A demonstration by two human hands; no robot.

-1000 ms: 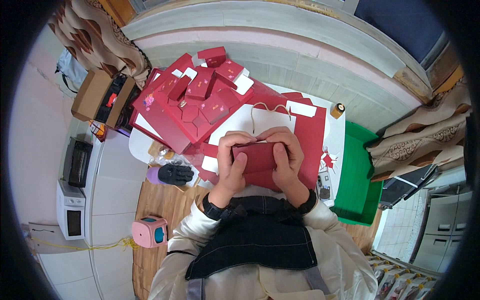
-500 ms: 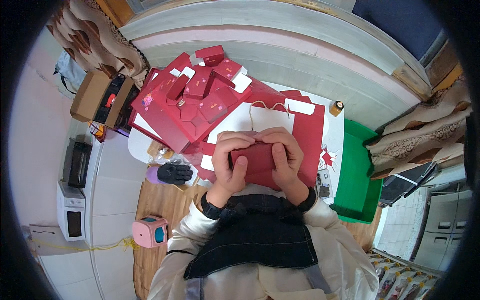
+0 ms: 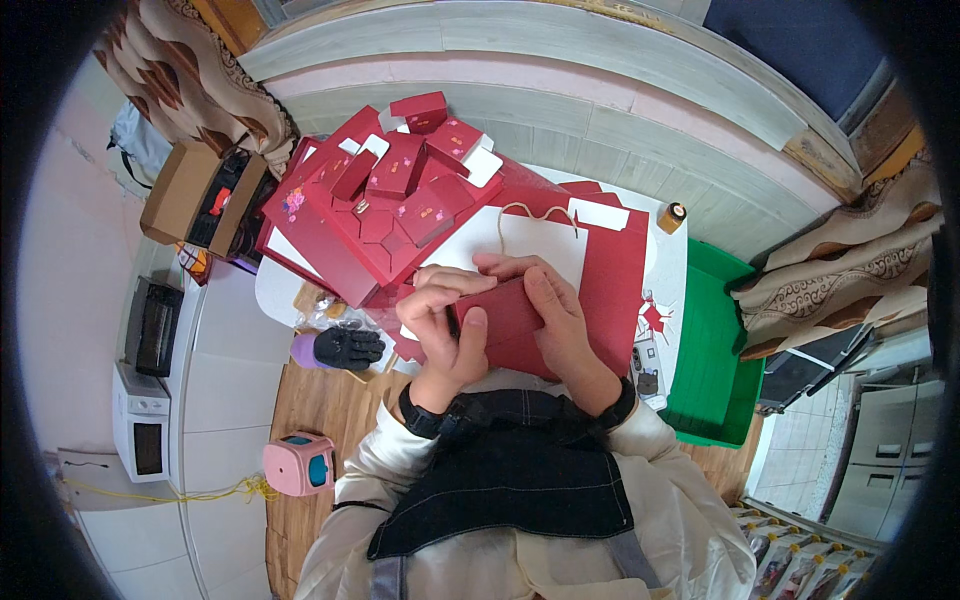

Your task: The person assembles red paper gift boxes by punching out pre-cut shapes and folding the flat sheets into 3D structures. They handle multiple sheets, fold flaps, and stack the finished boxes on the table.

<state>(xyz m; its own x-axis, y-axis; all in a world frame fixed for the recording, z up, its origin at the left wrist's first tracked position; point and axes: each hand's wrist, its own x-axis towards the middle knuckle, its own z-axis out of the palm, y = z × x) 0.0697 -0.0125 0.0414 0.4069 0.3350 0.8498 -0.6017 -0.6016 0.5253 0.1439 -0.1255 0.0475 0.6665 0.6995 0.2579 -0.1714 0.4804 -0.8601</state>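
Between my two hands is a small dark red cardboard box (image 3: 500, 312), held up in front of my apron. My left hand (image 3: 447, 322) grips its left side, thumb on the near face and fingers curled over the top. Along the right side and far edge, my right hand (image 3: 555, 312) closes round it with the thumb on top. The box's underside is hidden. Below it lie a red sheet (image 3: 605, 290) and a white sheet (image 3: 545, 235) with a tan cord (image 3: 520, 210), like parts of a paper bag.
Several red boxes (image 3: 397, 165) lie piled on red card at the table's back left. A black glove (image 3: 348, 347) rests at the left edge. A small amber jar (image 3: 672, 217) stands at the back right, beside a green bin (image 3: 715, 395). A pink stool (image 3: 290, 466) stands on the floor.
The box has tilted in my hands, its right side turning away. My right hand has slid over its right edge, and my left fingers have loosened and shifted left.
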